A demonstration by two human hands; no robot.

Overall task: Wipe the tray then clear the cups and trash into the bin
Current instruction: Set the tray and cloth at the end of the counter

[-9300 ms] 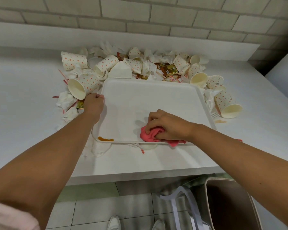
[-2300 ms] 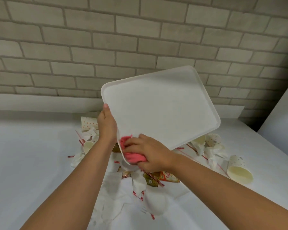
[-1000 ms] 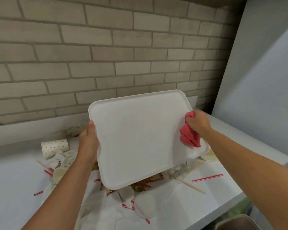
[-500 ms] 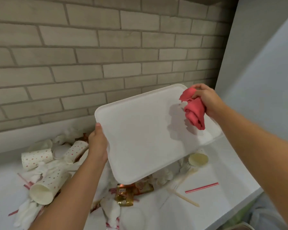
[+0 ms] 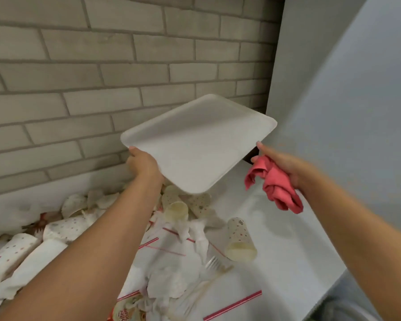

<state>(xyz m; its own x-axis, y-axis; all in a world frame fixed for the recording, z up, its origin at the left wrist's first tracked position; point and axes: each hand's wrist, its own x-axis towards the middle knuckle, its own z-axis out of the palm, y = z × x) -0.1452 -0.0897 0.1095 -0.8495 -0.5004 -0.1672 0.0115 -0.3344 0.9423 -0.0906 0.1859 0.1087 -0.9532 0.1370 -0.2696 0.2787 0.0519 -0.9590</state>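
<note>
My left hand [image 5: 145, 166] grips the near left edge of the white tray [image 5: 202, 140], which hangs tilted in the air above the counter. To the tray's right, my right hand [image 5: 285, 165] holds a bunched pink cloth [image 5: 273, 184] clear of the tray, with its forefinger stretched toward the tray's right edge. Below, spotted paper cups [image 5: 240, 239] lie on their sides among crumpled napkins [image 5: 169, 281], red straws [image 5: 233, 305], a plastic fork [image 5: 214, 265] and a sauce packet [image 5: 123, 315]. The bin is out of view.
A white counter [image 5: 287, 258] carries the litter; its front edge runs along the lower right. A brick wall [image 5: 102, 77] stands behind, and a grey panel [image 5: 357, 112] closes off the right side.
The tray has swung flatter and further right in my left hand. My right hand has come off the tray with the cloth and dropped to its right side.
</note>
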